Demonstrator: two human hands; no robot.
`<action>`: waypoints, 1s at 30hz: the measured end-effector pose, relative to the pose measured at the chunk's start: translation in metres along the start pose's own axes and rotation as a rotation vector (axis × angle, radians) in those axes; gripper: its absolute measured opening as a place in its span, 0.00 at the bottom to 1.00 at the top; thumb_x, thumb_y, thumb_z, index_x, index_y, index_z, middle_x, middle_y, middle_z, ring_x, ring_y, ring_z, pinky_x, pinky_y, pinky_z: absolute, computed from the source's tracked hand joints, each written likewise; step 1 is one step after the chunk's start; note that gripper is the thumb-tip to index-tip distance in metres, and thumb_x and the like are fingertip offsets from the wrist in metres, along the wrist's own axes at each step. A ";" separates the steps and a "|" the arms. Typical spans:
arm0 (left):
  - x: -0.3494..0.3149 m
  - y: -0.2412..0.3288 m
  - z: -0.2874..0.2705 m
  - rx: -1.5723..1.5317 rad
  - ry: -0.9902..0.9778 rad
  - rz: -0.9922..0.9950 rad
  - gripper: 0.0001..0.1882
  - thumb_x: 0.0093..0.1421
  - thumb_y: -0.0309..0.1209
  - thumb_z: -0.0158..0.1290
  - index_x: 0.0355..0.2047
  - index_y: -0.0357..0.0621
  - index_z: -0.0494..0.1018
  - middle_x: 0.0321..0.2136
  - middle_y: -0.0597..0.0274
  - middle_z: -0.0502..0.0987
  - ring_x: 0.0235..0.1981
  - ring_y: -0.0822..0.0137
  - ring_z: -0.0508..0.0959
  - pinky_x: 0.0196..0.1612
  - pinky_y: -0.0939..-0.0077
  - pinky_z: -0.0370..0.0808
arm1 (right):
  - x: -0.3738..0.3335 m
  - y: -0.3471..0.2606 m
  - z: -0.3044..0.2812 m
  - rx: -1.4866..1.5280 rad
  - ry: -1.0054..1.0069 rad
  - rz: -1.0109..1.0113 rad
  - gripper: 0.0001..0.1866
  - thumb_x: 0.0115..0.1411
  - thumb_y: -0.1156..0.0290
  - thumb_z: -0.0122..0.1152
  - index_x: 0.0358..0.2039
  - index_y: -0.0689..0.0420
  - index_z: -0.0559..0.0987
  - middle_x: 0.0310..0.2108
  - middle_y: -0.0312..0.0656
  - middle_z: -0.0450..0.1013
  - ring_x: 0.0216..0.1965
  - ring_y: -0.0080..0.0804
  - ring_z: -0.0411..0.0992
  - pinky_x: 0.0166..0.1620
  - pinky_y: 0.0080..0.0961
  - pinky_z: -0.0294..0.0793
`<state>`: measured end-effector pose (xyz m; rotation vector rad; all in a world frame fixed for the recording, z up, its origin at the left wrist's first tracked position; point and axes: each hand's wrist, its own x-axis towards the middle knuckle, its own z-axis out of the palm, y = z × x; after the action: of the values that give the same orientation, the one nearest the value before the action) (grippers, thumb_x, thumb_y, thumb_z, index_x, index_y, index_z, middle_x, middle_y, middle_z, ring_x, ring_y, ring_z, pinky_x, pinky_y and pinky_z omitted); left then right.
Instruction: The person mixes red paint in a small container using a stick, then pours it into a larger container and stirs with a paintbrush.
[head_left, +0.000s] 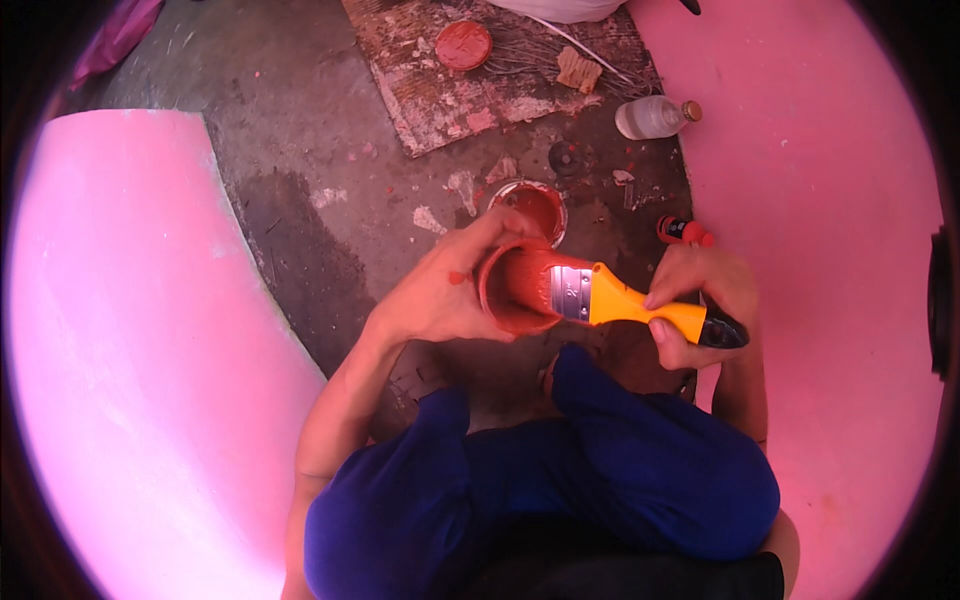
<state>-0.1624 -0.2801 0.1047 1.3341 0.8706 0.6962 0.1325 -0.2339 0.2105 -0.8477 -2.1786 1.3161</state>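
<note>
My left hand is wrapped round a small cup coated with red paint, tilted so that its mouth faces right. A red spot marks the back of that hand. In my right hand is a flat paintbrush with a yellow handle, black end and metal ferrule. The brush's red-soaked bristles reach into the cup's mouth. Just beyond the cup, an open paint can with red paint inside stands on the floor, partly hidden by my left hand.
A clear bottle lies at the far right, with a small red bottle nearer. At the back, a paint-stained board bears a red lid. Large pink panels flank me. Paint flakes litter the dark floor.
</note>
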 end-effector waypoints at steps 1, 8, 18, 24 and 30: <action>-0.001 -0.001 -0.001 0.007 -0.018 -0.010 0.48 0.36 0.35 0.81 0.57 0.42 0.70 0.52 0.60 0.80 0.55 0.64 0.80 0.60 0.67 0.74 | -0.001 0.002 0.000 0.037 0.011 0.034 0.15 0.44 0.78 0.74 0.34 0.59 0.80 0.25 0.41 0.77 0.24 0.33 0.78 0.30 0.24 0.75; -0.001 0.007 0.001 -0.039 -0.068 -0.062 0.45 0.40 0.31 0.79 0.58 0.41 0.69 0.53 0.59 0.80 0.55 0.65 0.80 0.60 0.68 0.75 | 0.000 0.009 -0.012 0.130 0.013 0.099 0.16 0.46 0.78 0.75 0.33 0.57 0.77 0.28 0.41 0.78 0.26 0.30 0.79 0.32 0.23 0.75; 0.005 0.010 0.006 0.038 -0.126 0.128 0.40 0.40 0.33 0.80 0.54 0.40 0.74 0.52 0.58 0.79 0.53 0.61 0.82 0.58 0.68 0.77 | 0.017 0.014 -0.006 0.177 -0.126 0.012 0.13 0.45 0.79 0.74 0.29 0.57 0.78 0.26 0.40 0.77 0.25 0.32 0.78 0.28 0.24 0.73; 0.003 0.017 0.002 0.026 -0.211 0.046 0.40 0.41 0.36 0.79 0.54 0.41 0.74 0.50 0.56 0.80 0.52 0.58 0.83 0.55 0.65 0.78 | 0.018 0.014 -0.010 0.148 -0.144 -0.022 0.13 0.43 0.78 0.74 0.28 0.56 0.77 0.25 0.39 0.77 0.24 0.33 0.78 0.27 0.25 0.72; 0.000 0.018 0.002 0.034 -0.228 0.003 0.41 0.41 0.37 0.79 0.54 0.42 0.72 0.48 0.55 0.81 0.49 0.57 0.83 0.54 0.64 0.78 | 0.013 0.012 -0.018 0.152 -0.125 -0.021 0.14 0.42 0.79 0.74 0.28 0.57 0.77 0.23 0.40 0.76 0.23 0.34 0.78 0.26 0.25 0.72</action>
<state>-0.1593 -0.2790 0.1224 1.4145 0.6994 0.5213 0.1381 -0.2093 0.2087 -0.6994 -2.1413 1.5395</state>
